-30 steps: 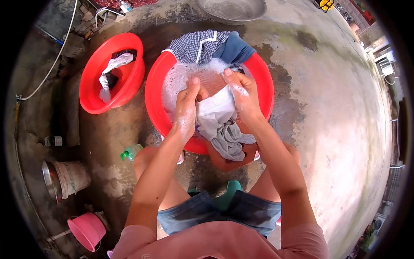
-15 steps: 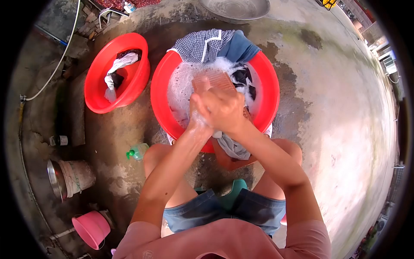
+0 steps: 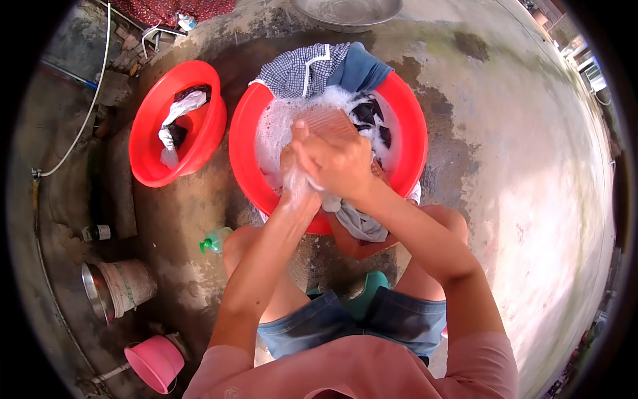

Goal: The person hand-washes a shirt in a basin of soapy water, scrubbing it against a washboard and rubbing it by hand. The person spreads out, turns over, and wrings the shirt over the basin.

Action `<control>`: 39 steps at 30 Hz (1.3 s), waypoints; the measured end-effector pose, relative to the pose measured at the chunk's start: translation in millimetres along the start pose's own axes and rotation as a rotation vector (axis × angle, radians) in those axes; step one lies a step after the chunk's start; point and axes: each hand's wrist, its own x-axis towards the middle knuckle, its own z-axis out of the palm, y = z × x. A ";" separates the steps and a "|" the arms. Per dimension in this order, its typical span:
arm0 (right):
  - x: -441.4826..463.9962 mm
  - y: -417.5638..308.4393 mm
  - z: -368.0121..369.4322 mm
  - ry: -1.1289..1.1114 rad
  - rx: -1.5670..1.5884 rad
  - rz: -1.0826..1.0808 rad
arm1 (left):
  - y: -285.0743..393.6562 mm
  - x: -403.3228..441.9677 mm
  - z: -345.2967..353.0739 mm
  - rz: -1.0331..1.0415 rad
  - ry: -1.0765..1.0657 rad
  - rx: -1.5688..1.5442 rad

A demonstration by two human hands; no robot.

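Observation:
Both of my hands are pressed together over a brown ridged washboard that leans in a red basin of suds. My right hand is closed over my left hand, which has foam on its wrist. Between and below them shows a grey-white cloth, its upper part hidden by my hands. A checked cloth and a blue cloth hang over the far rim. Dark cloth lies in the suds at the right.
A second red basin with white and dark cloth stands at the left. A green-topped bottle, a bucket and a pink bucket are at the lower left. A grey metal basin sits at the far side.
My hands were apart with the white cloth stretched between them; they have come together over it. The view has shifted slightly, and dark cloth at the basin's right now shows.

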 end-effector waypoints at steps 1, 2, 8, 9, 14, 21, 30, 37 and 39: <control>11.2 16.4 2.8 0.078 -0.013 0.057 | 26.9 16.8 -15.9 -0.465 -0.316 -0.552; 12.4 21.2 3.5 0.144 -0.016 0.123 | 35.5 25.7 -30.4 -0.948 -0.630 -1.086; -12.2 -18.6 1.2 0.082 0.014 -0.115 | 21.5 24.5 -28.6 -0.944 -0.676 -1.106; -14.6 -23.8 0.1 0.069 0.021 -0.092 | 19.7 18.7 -32.6 -0.921 -0.668 -1.156; -9.2 -0.7 3.1 0.026 0.086 0.055 | -47.8 16.8 -2.2 -0.633 -1.095 -1.772; 8.9 46.3 -24.8 -0.286 1.016 0.678 | -9.2 65.6 -41.6 -0.460 -0.810 -0.918; 12.3 44.1 -47.8 -0.508 1.250 0.722 | 12.5 62.4 -52.2 -0.285 -1.070 -0.582; 14.1 65.5 -43.2 -0.042 1.178 0.772 | -3.5 73.2 -60.3 -0.106 -1.158 -0.697; 14.5 66.9 -43.4 -0.031 0.933 0.760 | -3.8 68.5 -57.0 -0.310 -0.969 -0.847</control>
